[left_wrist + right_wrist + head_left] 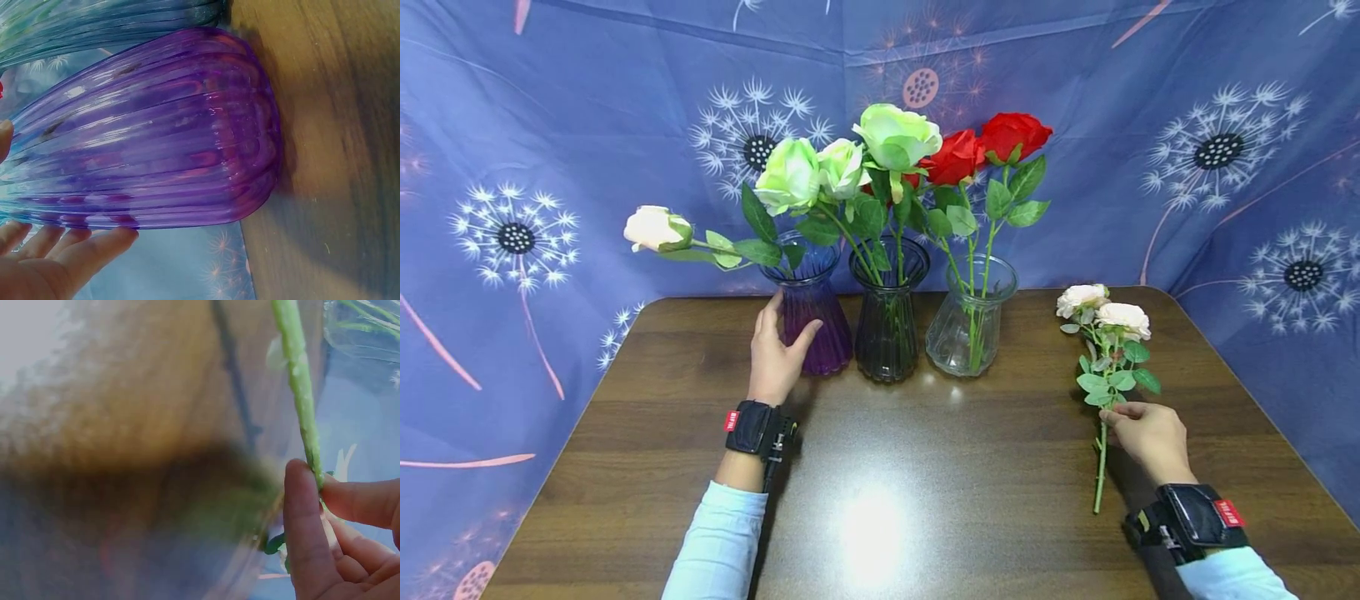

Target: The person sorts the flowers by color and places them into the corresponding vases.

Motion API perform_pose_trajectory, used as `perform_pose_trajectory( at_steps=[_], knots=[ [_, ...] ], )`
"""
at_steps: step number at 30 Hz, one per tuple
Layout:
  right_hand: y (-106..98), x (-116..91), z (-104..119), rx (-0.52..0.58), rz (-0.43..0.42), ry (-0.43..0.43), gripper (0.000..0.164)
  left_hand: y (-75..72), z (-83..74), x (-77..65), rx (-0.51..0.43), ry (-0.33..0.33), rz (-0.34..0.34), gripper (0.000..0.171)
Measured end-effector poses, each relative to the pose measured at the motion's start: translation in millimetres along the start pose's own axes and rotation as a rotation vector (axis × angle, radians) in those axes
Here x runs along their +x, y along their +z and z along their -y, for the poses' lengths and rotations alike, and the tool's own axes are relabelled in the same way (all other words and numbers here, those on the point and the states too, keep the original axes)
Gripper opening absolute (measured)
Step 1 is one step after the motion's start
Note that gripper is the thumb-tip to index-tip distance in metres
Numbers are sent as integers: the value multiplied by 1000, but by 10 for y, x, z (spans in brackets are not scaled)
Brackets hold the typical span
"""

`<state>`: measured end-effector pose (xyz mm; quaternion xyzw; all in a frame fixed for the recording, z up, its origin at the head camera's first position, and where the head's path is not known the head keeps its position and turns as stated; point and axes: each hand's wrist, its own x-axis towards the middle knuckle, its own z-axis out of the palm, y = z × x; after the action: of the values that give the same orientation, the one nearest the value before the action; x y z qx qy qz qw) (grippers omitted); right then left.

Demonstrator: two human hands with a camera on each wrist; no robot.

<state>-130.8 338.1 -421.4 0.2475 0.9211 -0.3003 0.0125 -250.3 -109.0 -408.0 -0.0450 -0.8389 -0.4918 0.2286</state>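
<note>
My left hand grips the purple glass vase, its fingers along the left side and the thumb across the front. A single pale pink rose leans out of that vase to the left. At the right, my right hand pinches the green stem of a flower spray between thumb and fingers. Its two pale pink blooms and leaves point away from me, above the table's far right part. The stem's lower end points toward me.
Beside the purple vase stands a dark grey glass vase with light green roses. Right of it, a clear glass vase holds red roses. All three are near the back edge of the brown wooden table. A blue patterned cloth hangs behind.
</note>
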Motion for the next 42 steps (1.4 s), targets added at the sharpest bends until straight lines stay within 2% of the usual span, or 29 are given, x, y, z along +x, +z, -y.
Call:
perform_pose_trajectory(
  at_steps=[4,8,11,15,18,23,29,36,42],
  knots=[
    [-62,-21,72,13,-54,-15,43,-1,6,-1,2,-4,-3,69],
    [-111,-47,150,56,-181,-59,41,-2,6,-1,3,-8,-3,69],
    [-147,-52,211,179,-263,-67,38,-5,2,-1,5,-12,-2,69],
    [-220,-105,370,268,-346,-86,38,-13,-4,-2,4,-13,-3,69],
    [-244,-177,533,256,-454,-150,34,-19,-7,-7,-1,-12,-3,69],
    [-245,-250,814,319,-616,-340,25,-26,-9,-19,-5,-15,5,70],
    [-309,-350,1310,374,-693,-598,20,-28,-11,-21,-14,-12,5,70],
    [-346,-514,1970,385,-701,-913,15,-17,-19,-16,-10,-6,-2,69],
    [-308,-668,2477,356,-634,-1118,16,-11,-26,-14,-16,-8,10,69]
  ],
)
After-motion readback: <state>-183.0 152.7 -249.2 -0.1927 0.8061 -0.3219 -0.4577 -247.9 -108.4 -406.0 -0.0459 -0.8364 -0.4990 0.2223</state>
